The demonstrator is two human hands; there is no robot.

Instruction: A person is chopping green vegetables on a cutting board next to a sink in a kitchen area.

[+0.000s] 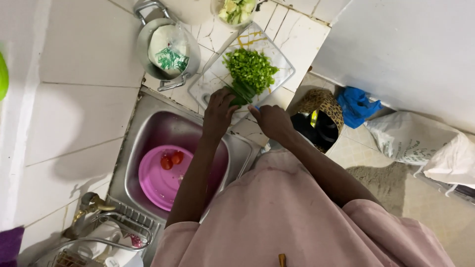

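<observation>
**Chopping greens: keep the bunch tight, blade close to knuckles**

Left hand (219, 111) is curled, fingers bent down, pressing the uncut end of the green stalks (241, 93) onto the white cutting board (210, 81). Right hand (271, 121) sits just beside it, closed in a grip; a small blue bit shows at its top, prob. a knife handle, but the blade itself is hidden, so can't tell for sure what it holds. Chopped greens (251, 69) lie in a heap just beyond both hands, on the far half of the board.

How to do it well, in my judgement:
- Keep L fingertips tucked under, knuckles fwd as a guide; they look tucked now.
- Hold stalks bunched & flat so they don't roll.
- Short, even cuts; walk L hand back w/ each one.
- Push the cut pile away when it crowds the blade.
- Board hangs near the counter edge by the R hand, so press straight down, not outward.

Nearby: steel sink (148, 133) under L forearm w/ pink plate (156, 185) & tomatoes (171, 160); metal pot (168, 49) beyond L hand; bowl of pale veg (236, 10) past the board.
</observation>
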